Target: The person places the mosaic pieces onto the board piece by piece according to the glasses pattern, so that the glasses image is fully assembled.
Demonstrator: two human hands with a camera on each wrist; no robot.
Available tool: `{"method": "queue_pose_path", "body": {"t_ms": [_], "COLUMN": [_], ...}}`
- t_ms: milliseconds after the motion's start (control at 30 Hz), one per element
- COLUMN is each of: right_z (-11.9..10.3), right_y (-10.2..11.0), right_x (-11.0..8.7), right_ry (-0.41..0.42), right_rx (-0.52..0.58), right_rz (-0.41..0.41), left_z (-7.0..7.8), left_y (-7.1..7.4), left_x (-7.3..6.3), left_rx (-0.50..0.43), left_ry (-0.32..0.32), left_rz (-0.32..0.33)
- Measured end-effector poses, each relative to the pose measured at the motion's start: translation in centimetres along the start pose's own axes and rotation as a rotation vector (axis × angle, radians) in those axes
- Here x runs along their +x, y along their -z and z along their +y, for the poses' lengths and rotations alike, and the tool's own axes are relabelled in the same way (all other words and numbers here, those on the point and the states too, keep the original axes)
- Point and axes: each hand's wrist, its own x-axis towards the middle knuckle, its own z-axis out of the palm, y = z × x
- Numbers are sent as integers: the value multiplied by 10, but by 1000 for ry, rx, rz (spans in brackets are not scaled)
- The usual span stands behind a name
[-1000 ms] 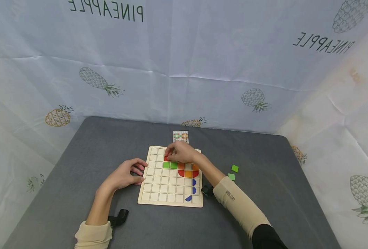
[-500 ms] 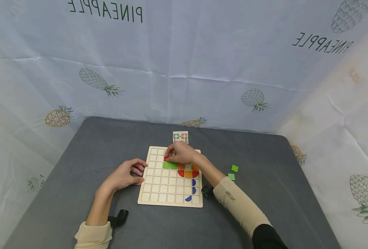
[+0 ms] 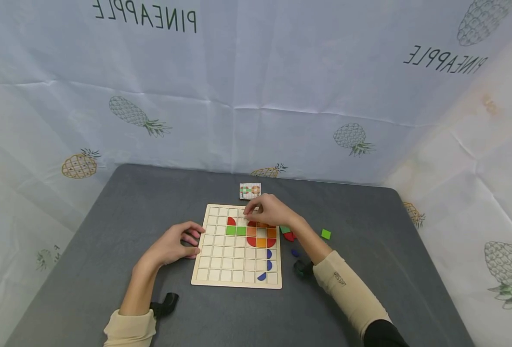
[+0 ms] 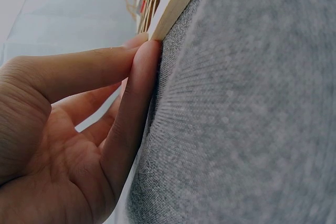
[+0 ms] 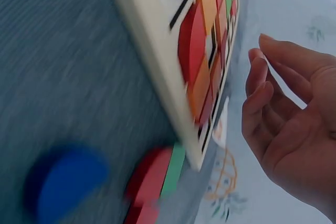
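A wooden grid board [image 3: 219, 262] lies mid-table, bearing red, orange, green and blue pieces. My left hand [image 3: 177, 245] is at its left edge; in the left wrist view, thumb and forefinger [image 4: 137, 69] pinch that edge. Over the board's upper right part hovers my right hand [image 3: 274, 212], its fingers loosely bent. Nothing shows between them in the right wrist view, where the right hand [image 5: 294, 114] stands off the board. A red quarter-round piece [image 3: 231, 221] sits in a cell above two green squares [image 3: 236, 231]. Orange and red pieces form a ring [image 3: 261, 242] at right.
Beyond the board lies a small pattern card [image 3: 250, 191]. Right of the board are a loose green square [image 3: 326, 234], a red piece [image 3: 289, 236] and a blue piece [image 3: 295, 252], partly beside my forearm. Black camera mounts [image 3: 165, 304] sit on both wrists.
My right hand has left the red quarter-round piece and shifted right. Its forearm has swung right too, uncovering red and blue pieces and covering a light green one. The left hand stays put.
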Motion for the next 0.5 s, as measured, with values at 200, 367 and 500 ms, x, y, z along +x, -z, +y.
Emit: {"method": "queue_pose_path", "body": {"t_ms": [200, 367, 500], "right_z": [20, 37, 52], "right_y": [17, 32, 44], "right_x": [-30, -59, -83], "right_ry": [-64, -125, -160], "right_rx": [3, 9, 21], "right_rz": [32, 45, 41], "left_z": [0, 0, 0], "left_y": [1, 1, 2], "left_x": [0, 1, 1], "left_rx": [5, 6, 5], "left_ry": [-3, -5, -5], "left_rz": [1, 1, -1]}}
